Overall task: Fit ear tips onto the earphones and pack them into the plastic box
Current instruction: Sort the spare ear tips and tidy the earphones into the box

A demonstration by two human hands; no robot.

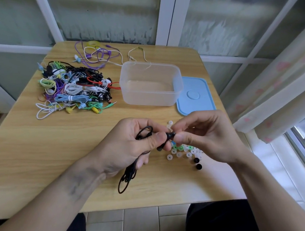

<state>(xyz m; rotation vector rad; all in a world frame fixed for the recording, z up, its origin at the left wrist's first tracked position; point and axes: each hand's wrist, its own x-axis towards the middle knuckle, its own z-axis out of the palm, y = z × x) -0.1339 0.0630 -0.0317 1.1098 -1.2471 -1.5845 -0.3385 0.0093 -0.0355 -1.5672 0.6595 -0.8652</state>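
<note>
On the left of the pale wooden bench (43, 148) lies a tangled heap of coloured wired earphones (71, 88), well apart from the work, and a careless reach into it would likely drag several cables out at once. Nearer the front edge, the left hand (130, 145) has its fingers curled round a bundled black wired earphone (128, 174), with one earbud pinched at thumb and forefinger and a loop of cable hanging below the palm; that loop could snag on the scattered pieces or slip loose if the grip eases. Just to the right, the right hand (203, 135) pinches at the tip of the same earbud, apparently seating a small black tip, though the tip itself is too hidden to make out; a soft tip pushed on crooked could pop off and roll away. Beneath and beside that hand lie loose silicone ear tips in clear, green and black (184, 152), easily swept off the near edge by a wrist. Further back, the translucent rectangular plastic box (149, 83) stands open and looks empty, so nothing appears packed yet, and its light blue lid (195, 95) lies flat against its right side.
</note>
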